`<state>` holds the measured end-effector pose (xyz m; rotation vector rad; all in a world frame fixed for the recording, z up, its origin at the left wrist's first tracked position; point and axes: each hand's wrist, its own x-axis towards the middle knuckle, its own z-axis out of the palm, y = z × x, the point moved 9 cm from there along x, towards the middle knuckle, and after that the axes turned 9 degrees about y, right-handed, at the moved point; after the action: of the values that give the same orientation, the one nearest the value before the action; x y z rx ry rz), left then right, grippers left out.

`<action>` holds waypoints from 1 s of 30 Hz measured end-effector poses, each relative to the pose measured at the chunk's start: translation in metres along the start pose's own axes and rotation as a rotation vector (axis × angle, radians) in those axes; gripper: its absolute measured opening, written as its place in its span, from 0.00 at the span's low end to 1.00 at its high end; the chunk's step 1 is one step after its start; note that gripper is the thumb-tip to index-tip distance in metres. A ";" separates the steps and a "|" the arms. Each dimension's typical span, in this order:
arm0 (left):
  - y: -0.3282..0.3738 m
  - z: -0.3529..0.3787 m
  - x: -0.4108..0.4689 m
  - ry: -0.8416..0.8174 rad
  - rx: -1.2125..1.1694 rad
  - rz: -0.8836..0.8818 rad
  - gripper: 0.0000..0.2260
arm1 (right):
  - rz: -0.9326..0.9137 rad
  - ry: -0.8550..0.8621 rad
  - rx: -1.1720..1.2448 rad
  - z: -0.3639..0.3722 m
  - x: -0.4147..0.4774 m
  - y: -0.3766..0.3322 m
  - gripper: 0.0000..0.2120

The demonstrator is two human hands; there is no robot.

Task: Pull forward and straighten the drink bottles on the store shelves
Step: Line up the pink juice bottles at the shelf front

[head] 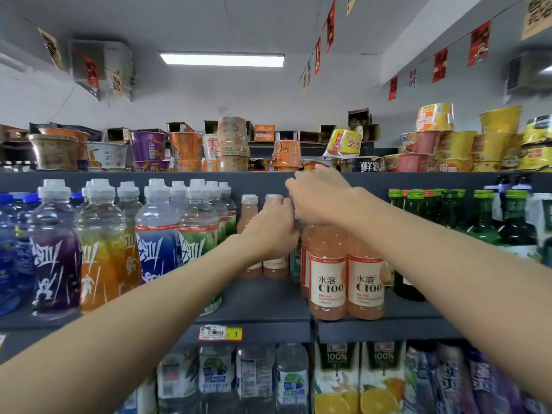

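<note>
A rectangular fluorescent panel (221,59) glows in the pale grey ceiling (209,19), and the walls (239,97) below it are the same flat grey-white. Strings of red and yellow paper pennants (331,26) run under the ceiling on the right, an air-conditioning unit (528,74) sits high at the far right, and a boxy white unit (100,65) hangs high at the left. Dark grey shelving (263,182) spans the whole width, its top tier crowded with instant-noodle bowls (233,144), a yellow-and-white price tag (220,333) on a lower edge.
</note>
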<state>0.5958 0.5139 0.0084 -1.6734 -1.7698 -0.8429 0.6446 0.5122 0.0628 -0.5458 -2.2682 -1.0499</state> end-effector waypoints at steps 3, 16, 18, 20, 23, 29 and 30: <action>0.013 -0.001 -0.009 0.137 -0.216 -0.031 0.11 | 0.103 0.134 0.161 -0.006 -0.027 0.021 0.10; 0.034 0.007 -0.023 0.204 -0.375 -0.034 0.30 | 0.315 0.451 0.592 0.005 -0.100 0.067 0.14; 0.036 0.009 -0.023 0.170 -0.355 -0.026 0.34 | 0.368 0.521 0.705 0.008 -0.110 0.082 0.14; 0.038 0.010 -0.024 0.142 -0.362 -0.028 0.37 | 0.416 0.568 0.695 0.010 -0.118 0.093 0.11; 0.043 0.014 -0.026 0.066 -0.400 -0.020 0.44 | 0.455 0.421 0.620 0.029 -0.121 0.095 0.10; 0.044 0.011 -0.026 0.025 -0.419 -0.006 0.46 | 0.455 0.281 0.697 0.037 -0.116 0.081 0.15; 0.042 0.010 -0.026 0.017 -0.410 -0.002 0.46 | 0.462 0.280 0.704 0.035 -0.114 0.078 0.15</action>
<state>0.6400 0.5052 -0.0148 -1.9066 -1.6652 -1.2848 0.7636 0.5738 0.0130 -0.5324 -1.9470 -0.0701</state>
